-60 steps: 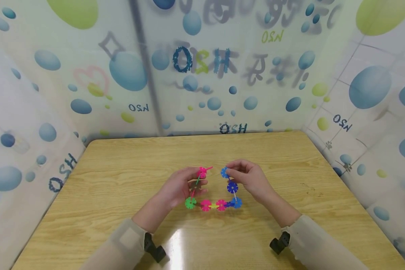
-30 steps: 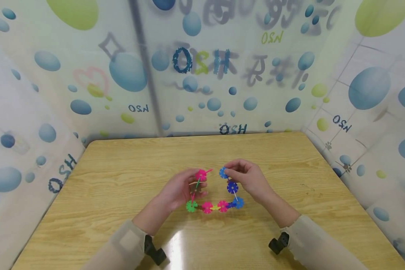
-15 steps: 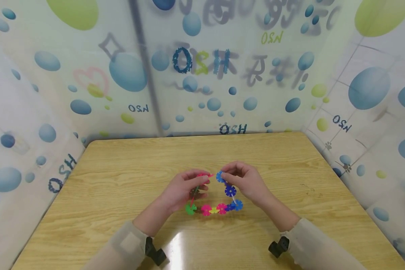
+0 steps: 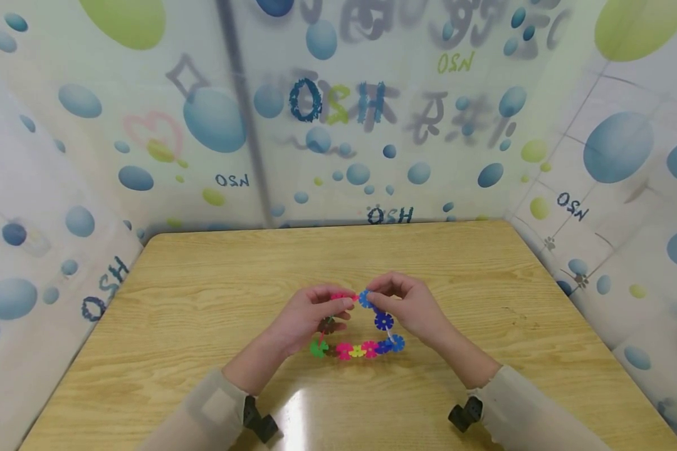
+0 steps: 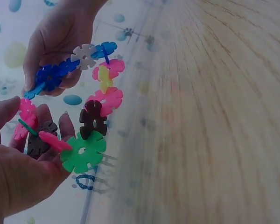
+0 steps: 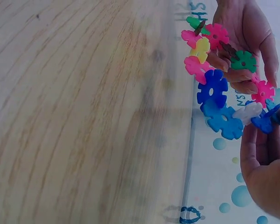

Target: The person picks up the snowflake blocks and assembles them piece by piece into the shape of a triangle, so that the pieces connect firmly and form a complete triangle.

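Observation:
A chain of interlocking plastic snowflake discs (image 4: 345, 351) hangs in a loop between both hands above the table. My left hand (image 4: 307, 316) pinches the pink end disc (image 5: 27, 108) between thumb and fingers. The light blue end disc (image 4: 365, 299) is pinched by my right hand (image 4: 412, 307). These two ends meet edge to edge at the top of the loop. Down the left side run a brown disc (image 5: 39, 140) and a green disc (image 5: 84, 151). Pink and yellow discs (image 5: 105, 77) form the bottom, with dark blue, light blue and white discs (image 6: 247, 113) up the right side.
A wooden table (image 4: 203, 275) lies beneath the hands. Patterned fabric walls (image 4: 338, 156) with blue and green spots enclose its back and sides. Dark wrist cameras (image 4: 259, 421) are strapped over both sleeves.
The right hand has moved left and slightly down, bringing the light blue end disc up to the pink one. The left thumb has come down over the pink disc.

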Demonstrator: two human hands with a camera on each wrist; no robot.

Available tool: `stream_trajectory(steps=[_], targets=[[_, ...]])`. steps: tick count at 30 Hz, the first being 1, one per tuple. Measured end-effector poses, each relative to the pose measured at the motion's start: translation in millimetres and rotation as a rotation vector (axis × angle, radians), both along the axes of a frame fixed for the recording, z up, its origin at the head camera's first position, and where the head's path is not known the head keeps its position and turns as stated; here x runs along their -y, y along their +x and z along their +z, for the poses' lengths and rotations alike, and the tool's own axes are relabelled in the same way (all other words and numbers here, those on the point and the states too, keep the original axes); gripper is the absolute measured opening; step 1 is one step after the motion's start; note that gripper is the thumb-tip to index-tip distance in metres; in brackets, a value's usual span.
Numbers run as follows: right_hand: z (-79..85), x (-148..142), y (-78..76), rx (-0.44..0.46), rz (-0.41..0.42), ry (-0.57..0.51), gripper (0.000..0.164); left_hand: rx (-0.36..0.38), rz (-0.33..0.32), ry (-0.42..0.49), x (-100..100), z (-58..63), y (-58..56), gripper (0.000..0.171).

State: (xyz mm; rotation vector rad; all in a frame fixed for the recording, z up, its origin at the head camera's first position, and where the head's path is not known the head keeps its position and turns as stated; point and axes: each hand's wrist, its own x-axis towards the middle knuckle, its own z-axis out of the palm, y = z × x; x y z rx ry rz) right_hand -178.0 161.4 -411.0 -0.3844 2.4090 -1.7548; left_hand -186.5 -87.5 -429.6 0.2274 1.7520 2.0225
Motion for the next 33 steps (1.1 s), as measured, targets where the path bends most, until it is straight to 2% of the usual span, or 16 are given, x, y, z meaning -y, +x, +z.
stream_trajectory(steps=[7, 11, 16, 20, 26, 29, 33], targets=[[-1.5, 0.3, 0.3, -0.011, 0.019, 0.009, 0.014, -0.067, 0.02, -0.113, 0.5, -0.8, -1.3, 0.025], [-3.1, 1.5, 0.6, -0.023, 0.021, 0.005, 0.013, -0.094, 0.014, -0.189, 2.1, 0.9, -0.8, 0.033], [-4.2, 2.6, 1.2, -0.045, 0.007, 0.016, 0.013, -0.099, -0.005, -0.233, 3.6, 3.3, -0.3, 0.04], [-4.9, 3.4, 2.7, -0.066, 0.013, 0.017, 0.012, -0.127, -0.012, -0.275, 4.4, 3.8, -0.2, 0.036], [-4.3, 6.5, 6.8, -0.051, 0.012, 0.016, 0.013, -0.164, -0.009, -0.336, 3.9, 4.1, -0.8, 0.037], [-4.9, 8.4, 7.4, -0.04, -0.011, 0.01, 0.012, -0.147, -0.007, -0.33, 2.0, 3.1, -1.9, 0.034], [-6.7, 10.3, 6.8, -0.024, -0.033, -0.02, 0.01, -0.09, -0.001, -0.257, -2.2, 2.0, -2.7, 0.03]])
